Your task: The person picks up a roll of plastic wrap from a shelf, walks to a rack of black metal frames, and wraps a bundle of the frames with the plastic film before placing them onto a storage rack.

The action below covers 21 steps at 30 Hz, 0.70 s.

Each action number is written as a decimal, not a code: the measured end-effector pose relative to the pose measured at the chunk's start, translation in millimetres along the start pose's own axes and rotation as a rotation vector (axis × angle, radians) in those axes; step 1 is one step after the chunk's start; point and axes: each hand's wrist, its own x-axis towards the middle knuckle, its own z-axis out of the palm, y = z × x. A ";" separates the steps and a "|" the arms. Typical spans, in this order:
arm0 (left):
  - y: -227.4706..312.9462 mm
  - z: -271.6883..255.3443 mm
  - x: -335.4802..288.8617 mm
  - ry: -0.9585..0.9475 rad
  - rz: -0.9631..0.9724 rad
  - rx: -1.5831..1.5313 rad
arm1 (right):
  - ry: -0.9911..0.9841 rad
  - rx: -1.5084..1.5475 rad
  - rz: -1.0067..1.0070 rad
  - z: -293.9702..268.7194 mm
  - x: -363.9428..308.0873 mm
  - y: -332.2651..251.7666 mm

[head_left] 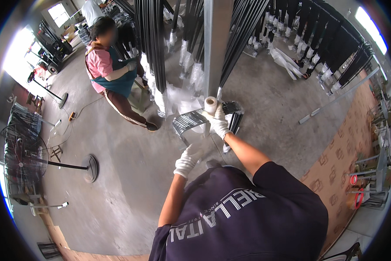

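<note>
My right hand (219,123), in a white knit glove, is closed around a small roll of clear wrapping film (210,105) with a pale core. Just below the roll lies a dark, curved strip (190,120) with shiny clear film over part of it. The right-hand fingers partly hide the strip's middle. My left hand (187,162), also gloved in white, is held lower and nearer my body. Its fingers are blurred, and I cannot make out whether they grip anything. A grey metal post (214,48) rises directly behind the roll.
Bundles of long black rods (154,48), their lower ends in clear plastic, stand around the post. A co-worker (104,65) in a pink shirt and teal apron is at the left. A pedestal fan (23,163) stands farther left; black wrapped pieces (334,50) line the far right.
</note>
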 end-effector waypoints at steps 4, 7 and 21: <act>-13.8 -13.1 -9.2 0.007 0.014 0.003 | -0.045 0.054 -0.014 2.4 -3.7 5.1; -17.1 -23.3 -18.7 0.006 -0.001 0.006 | -0.027 0.068 0.008 7.6 -6.6 -6.4; -13.4 -39.5 -56.9 -0.005 -0.127 -0.124 | 0.219 -0.266 0.177 -23.5 -118.2 42.1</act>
